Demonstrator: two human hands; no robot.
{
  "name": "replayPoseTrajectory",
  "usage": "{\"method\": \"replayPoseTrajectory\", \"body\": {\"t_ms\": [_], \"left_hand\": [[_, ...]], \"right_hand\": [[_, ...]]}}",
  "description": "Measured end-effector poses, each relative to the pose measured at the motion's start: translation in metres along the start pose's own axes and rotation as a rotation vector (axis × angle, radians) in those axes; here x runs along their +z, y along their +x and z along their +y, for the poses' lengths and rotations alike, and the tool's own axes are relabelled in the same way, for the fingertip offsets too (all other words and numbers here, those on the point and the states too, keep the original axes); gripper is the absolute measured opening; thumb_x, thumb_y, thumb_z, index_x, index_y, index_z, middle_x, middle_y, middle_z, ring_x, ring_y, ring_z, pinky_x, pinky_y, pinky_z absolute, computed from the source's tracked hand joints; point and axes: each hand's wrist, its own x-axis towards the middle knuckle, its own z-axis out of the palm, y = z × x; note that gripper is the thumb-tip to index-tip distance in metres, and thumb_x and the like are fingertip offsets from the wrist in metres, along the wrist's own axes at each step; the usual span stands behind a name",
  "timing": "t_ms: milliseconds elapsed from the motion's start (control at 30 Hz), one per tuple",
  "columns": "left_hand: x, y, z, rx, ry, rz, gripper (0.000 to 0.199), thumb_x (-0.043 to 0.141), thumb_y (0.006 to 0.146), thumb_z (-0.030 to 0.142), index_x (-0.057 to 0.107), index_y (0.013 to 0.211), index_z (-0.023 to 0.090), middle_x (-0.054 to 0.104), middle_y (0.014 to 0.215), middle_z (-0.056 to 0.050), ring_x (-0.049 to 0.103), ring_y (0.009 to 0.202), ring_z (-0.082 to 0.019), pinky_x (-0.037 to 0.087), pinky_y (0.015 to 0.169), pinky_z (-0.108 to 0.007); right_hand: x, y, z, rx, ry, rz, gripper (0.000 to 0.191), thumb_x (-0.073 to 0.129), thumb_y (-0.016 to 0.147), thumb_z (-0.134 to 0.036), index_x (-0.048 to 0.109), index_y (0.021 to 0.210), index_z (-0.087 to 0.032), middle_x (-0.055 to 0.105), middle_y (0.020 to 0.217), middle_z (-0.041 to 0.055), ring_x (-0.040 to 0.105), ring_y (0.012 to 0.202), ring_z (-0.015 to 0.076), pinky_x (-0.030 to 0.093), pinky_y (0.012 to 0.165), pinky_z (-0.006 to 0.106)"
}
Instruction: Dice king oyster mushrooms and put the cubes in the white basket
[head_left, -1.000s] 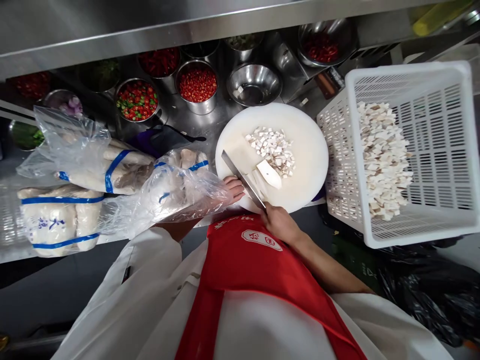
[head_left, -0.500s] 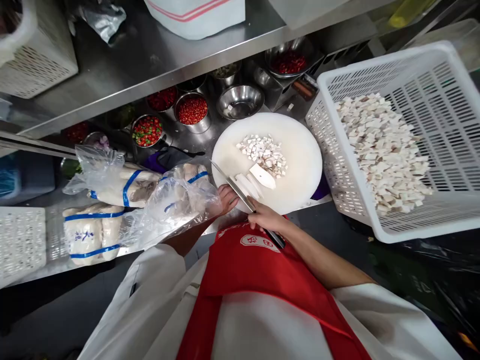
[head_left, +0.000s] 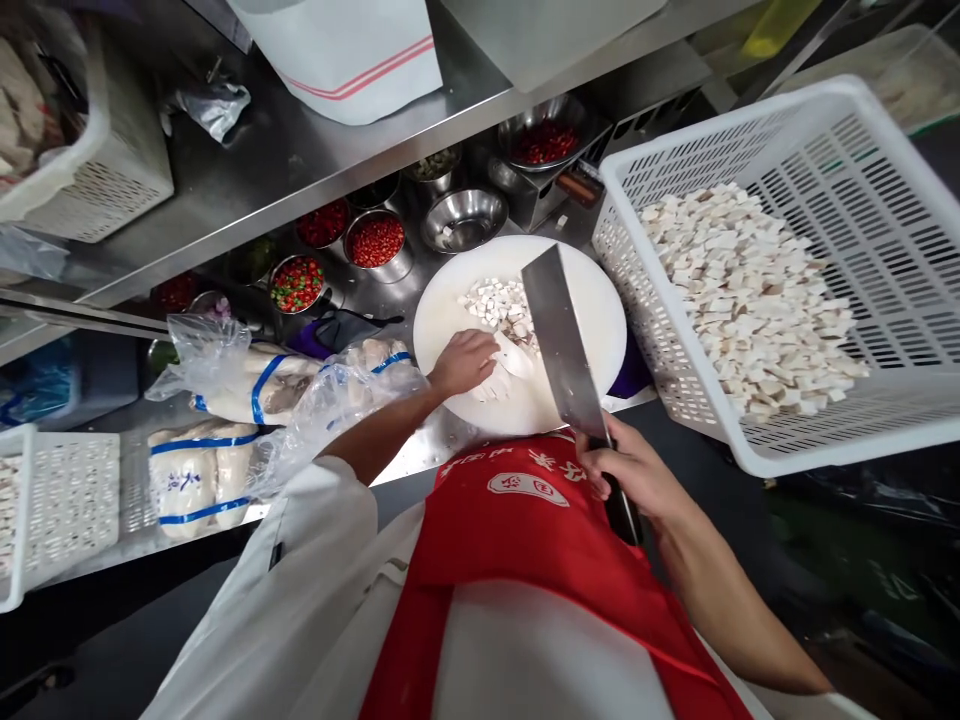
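Note:
My right hand (head_left: 630, 465) is closed around the black handle of a cleaver (head_left: 561, 340). Its broad blade is raised and tilted, covering part of the round white cutting board (head_left: 439, 300). On the board, my left hand (head_left: 466, 361) rests with fingers stretched out, touching white mushroom slices (head_left: 514, 362) at their left side. Behind the slices lies a pile of diced mushroom (head_left: 491, 298), partly hidden by the blade.
A large white basket (head_left: 739, 440) of cut mushroom pieces (head_left: 757, 310) stands right of the board. Bagged whole mushrooms (head_left: 184, 480) lie at left. Metal bowls with chopped red chillies (head_left: 377, 242) line the back under a steel shelf (head_left: 300, 165).
The cleaver has swung up and right, from the board's near-left edge to above it. My left hand has moved from the near edge onto the slices, which now lie closer together.

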Motion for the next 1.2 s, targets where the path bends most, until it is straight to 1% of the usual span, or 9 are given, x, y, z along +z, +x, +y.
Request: {"method": "replayPoseTrajectory", "body": {"t_ms": [167, 333, 433, 567, 667, 733, 967, 1067, 1200], "left_hand": [[-0.001, 0.065, 0.009, 0.253, 0.026, -0.324, 0.034, 0.067, 0.079, 0.022, 0.064, 0.113, 0.022, 0.064, 0.114, -0.007, 0.053, 0.110, -0.027, 0.040, 0.095, -0.040], [-0.020, 0.076, 0.011, 0.287, 0.022, -0.388, 0.018, 0.061, 0.083, 0.020, 0.070, 0.098, 0.020, 0.063, 0.102, -0.007, 0.056, 0.100, -0.024, 0.043, 0.090, -0.036], [-0.054, 0.054, -0.004, 0.053, -0.098, -0.092, 0.025, 0.053, 0.093, 0.029, 0.067, 0.112, 0.021, 0.061, 0.104, -0.006, 0.058, 0.098, -0.020, 0.046, 0.087, -0.031], [-0.099, 0.000, -0.030, -0.520, -0.037, 0.706, 0.032, 0.048, 0.098, 0.039, 0.063, 0.119, 0.020, 0.057, 0.110, -0.007, 0.056, 0.105, -0.018, 0.047, 0.091, -0.029], [-0.100, -0.043, -0.031, -0.718, 0.068, 1.061, 0.033, 0.046, 0.098, 0.039, 0.061, 0.120, 0.019, 0.052, 0.117, -0.009, 0.053, 0.113, -0.019, 0.045, 0.098, -0.031], [-0.076, -0.066, -0.019, -0.699, 0.106, 1.028, 0.030, 0.049, 0.097, 0.037, 0.063, 0.116, 0.018, 0.053, 0.115, -0.009, 0.053, 0.114, -0.020, 0.044, 0.101, -0.035], [0.053, -0.091, 0.043, -0.292, -0.079, 0.440, 0.026, 0.056, 0.093, 0.036, 0.068, 0.112, 0.022, 0.063, 0.113, -0.010, 0.055, 0.110, -0.023, 0.048, 0.096, -0.039], [0.070, -0.093, 0.047, -0.219, -0.110, 0.333, 0.039, 0.066, 0.086, 0.049, 0.067, 0.113, 0.022, 0.061, 0.121, -0.011, 0.052, 0.116, -0.026, 0.045, 0.101, -0.042], [0.061, -0.092, 0.032, -0.198, -0.128, 0.310, 0.028, 0.059, 0.092, 0.044, 0.068, 0.104, 0.020, 0.063, 0.113, -0.010, 0.053, 0.113, -0.024, 0.045, 0.100, -0.041]], "right_hand": [[-0.014, -0.019, 0.010, 0.020, 0.017, 0.137, 0.039, 0.056, 0.068, -0.018, 0.050, 0.107, -0.021, 0.048, 0.056, -0.0097, 0.042, 0.039, 0.0086, 0.034, 0.040, 0.022], [-0.028, -0.033, 0.023, 0.036, -0.131, 0.162, 0.029, 0.055, 0.072, -0.021, 0.055, 0.101, -0.020, 0.053, 0.058, -0.0074, 0.047, 0.042, 0.0098, 0.037, 0.044, 0.022], [-0.033, -0.031, 0.023, 0.054, -0.311, 0.090, 0.031, 0.051, 0.078, -0.022, 0.060, 0.107, -0.019, 0.058, 0.061, -0.0053, 0.053, 0.046, 0.0123, 0.041, 0.049, 0.024], [-0.019, -0.005, 0.015, -0.119, -0.656, -0.130, 0.035, 0.046, 0.081, -0.018, 0.067, 0.109, -0.022, 0.070, 0.076, -0.0005, 0.066, 0.070, 0.0190, 0.048, 0.069, 0.028], [-0.001, 0.026, 0.017, -0.252, -0.798, -0.282, 0.040, 0.045, 0.080, -0.015, 0.069, 0.111, -0.023, 0.074, 0.098, 0.0020, 0.067, 0.096, 0.0228, 0.046, 0.085, 0.031], [0.006, 0.045, 0.023, -0.194, -0.857, -0.298, 0.038, 0.044, 0.081, -0.015, 0.069, 0.109, -0.022, 0.074, 0.096, 0.0023, 0.067, 0.095, 0.0225, 0.047, 0.083, 0.030], [0.000, 0.069, 0.025, -0.102, -1.119, -0.131, 0.034, 0.043, 0.092, -0.021, 0.058, 0.122, -0.015, 0.072, 0.112, 0.0114, 0.065, 0.106, 0.0250, 0.045, 0.087, 0.030], [0.005, 0.066, 0.015, -0.054, -1.278, -0.131, 0.030, 0.041, 0.095, -0.021, 0.058, 0.118, -0.013, 0.071, 0.112, 0.0149, 0.066, 0.105, 0.0265, 0.043, 0.083, 0.030], [0.017, 0.051, 0.001, -0.016, -1.457, -0.141, 0.025, 0.039, 0.099, -0.026, 0.060, 0.106, -0.014, 0.073, 0.099, 0.0152, 0.069, 0.092, 0.0265, 0.040, 0.073, 0.030]]}}
